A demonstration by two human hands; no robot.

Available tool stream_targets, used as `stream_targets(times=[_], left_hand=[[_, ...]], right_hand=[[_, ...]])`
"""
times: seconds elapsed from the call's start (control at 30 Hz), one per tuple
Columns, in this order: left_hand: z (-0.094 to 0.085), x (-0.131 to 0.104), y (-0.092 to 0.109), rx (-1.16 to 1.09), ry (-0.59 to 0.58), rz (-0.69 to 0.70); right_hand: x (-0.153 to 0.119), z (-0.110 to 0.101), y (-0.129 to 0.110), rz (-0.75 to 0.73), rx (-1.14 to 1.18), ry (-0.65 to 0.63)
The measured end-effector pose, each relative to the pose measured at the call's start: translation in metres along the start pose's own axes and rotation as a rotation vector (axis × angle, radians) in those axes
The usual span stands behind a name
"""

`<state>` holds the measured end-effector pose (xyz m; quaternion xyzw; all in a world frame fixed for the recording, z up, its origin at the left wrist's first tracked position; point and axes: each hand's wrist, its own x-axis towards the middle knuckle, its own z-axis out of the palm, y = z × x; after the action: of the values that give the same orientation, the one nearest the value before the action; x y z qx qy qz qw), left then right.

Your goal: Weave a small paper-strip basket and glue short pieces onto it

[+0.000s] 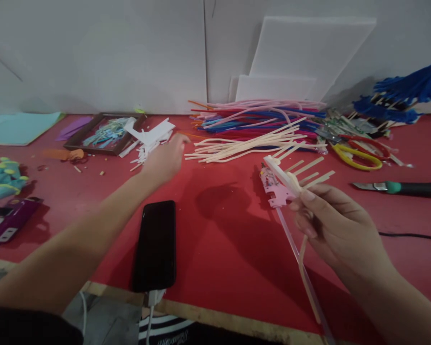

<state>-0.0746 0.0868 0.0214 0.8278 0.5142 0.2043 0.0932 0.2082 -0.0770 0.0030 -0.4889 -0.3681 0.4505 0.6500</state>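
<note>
My right hand [330,220] pinches a small white bar [282,176] with several thin cream strips sticking out from it. One cream strip hangs down below the fingers. A pink glue gun [273,187] with a long clear stick lies just beyond that hand. Over on the left, my left hand [167,160] reaches beside a heap of white paper strips [153,139]; its fingers are bent, and their tips are partly hidden, so what they touch cannot be made out. Cream pipe-like stems [244,146] lie in a loose bunch to the right of my left hand.
A black phone [155,247] with a cable lies near the front edge. Coloured stems [258,115], yellow-red scissors [359,155] and a knife [402,187] are at the back and right. A brown tray [104,150] and a purple object [12,223] are left.
</note>
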Motion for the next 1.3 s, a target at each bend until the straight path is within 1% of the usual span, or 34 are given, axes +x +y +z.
stream_targets(times=[0.07,0.13,0.2,0.27,0.3,0.33,0.37,0.43,0.47,0.5,0.53,0.57,0.63,0.7,0.77,0.87,0.97,1.03,1.07,1.13,1.2,1.3], left_hand=[[-0.009,0.002,-0.011,0.077,0.067,-0.099],[-0.016,0.001,-0.013,0.231,0.152,-0.114],[-0.018,-0.003,-0.002,0.282,0.203,-0.127],[-0.016,-0.011,0.021,0.209,0.18,-0.151],[-0.013,-0.017,0.036,0.119,0.138,-0.123],[-0.008,-0.024,0.053,-0.019,0.076,-0.081],[-0.003,-0.031,0.07,-0.209,-0.038,-0.052],[0.01,-0.047,0.1,-0.674,-0.256,-0.091],[0.016,-0.053,0.112,-0.853,-0.321,-0.112],[0.021,-0.059,0.121,-0.97,-0.373,-0.122],[0.026,-0.063,0.127,-1.051,-0.41,-0.119],[0.031,-0.065,0.13,-1.113,-0.415,-0.128],[0.039,-0.066,0.13,-1.206,-0.413,-0.153],[0.045,-0.065,0.125,-1.271,-0.399,-0.161],[0.052,-0.065,0.119,-1.322,-0.391,-0.14],[0.058,-0.067,0.113,-1.398,-0.398,-0.055],[0.059,-0.069,0.107,-1.488,-0.49,0.016],[0.058,-0.069,0.104,-1.514,-0.557,0.015],[0.058,-0.07,0.102,-1.508,-0.568,0.003],[0.057,-0.07,0.101,-1.467,-0.546,-0.052],[0.056,-0.07,0.102,-1.436,-0.503,-0.114],[0.056,-0.07,0.106,-1.432,-0.451,-0.164]], right_hand=[[-0.001,0.001,-0.001,-0.001,-0.002,-0.006],[-0.001,0.002,-0.002,-0.004,-0.008,-0.011],[-0.001,0.003,-0.002,-0.008,-0.019,-0.013],[-0.002,0.003,-0.002,-0.015,-0.033,-0.012],[-0.002,0.003,-0.001,-0.018,-0.044,-0.011],[-0.003,0.003,-0.001,-0.022,-0.057,-0.01],[-0.004,0.002,-0.001,-0.027,-0.072,-0.009],[-0.007,0.0,-0.001,-0.03,-0.113,-0.01],[-0.009,-0.001,-0.002,-0.045,-0.167,-0.016],[-0.011,-0.001,-0.003,-0.079,-0.245,-0.024],[-0.013,-0.002,-0.003,-0.139,-0.338,-0.036],[-0.015,-0.003,-0.004,-0.221,-0.438,-0.052],[-0.019,-0.003,-0.006,-0.399,-0.619,-0.098],[-0.021,-0.002,-0.008,-0.518,-0.729,-0.139],[-0.021,-0.001,-0.009,-0.58,-0.818,-0.169],[-0.019,0.001,-0.008,-0.671,-0.938,-0.214],[-0.016,0.0,-0.007,-0.728,-1.017,-0.26],[-0.016,0.0,-0.006,-0.715,-1.019,-0.276],[-0.017,0.0,-0.004,-0.687,-1.004,-0.281],[-0.019,0.0,-0.001,-0.589,-0.923,-0.264],[-0.021,0.001,0.001,-0.463,-0.796,-0.22],[-0.022,0.002,0.002,-0.3,-0.631,-0.176]])
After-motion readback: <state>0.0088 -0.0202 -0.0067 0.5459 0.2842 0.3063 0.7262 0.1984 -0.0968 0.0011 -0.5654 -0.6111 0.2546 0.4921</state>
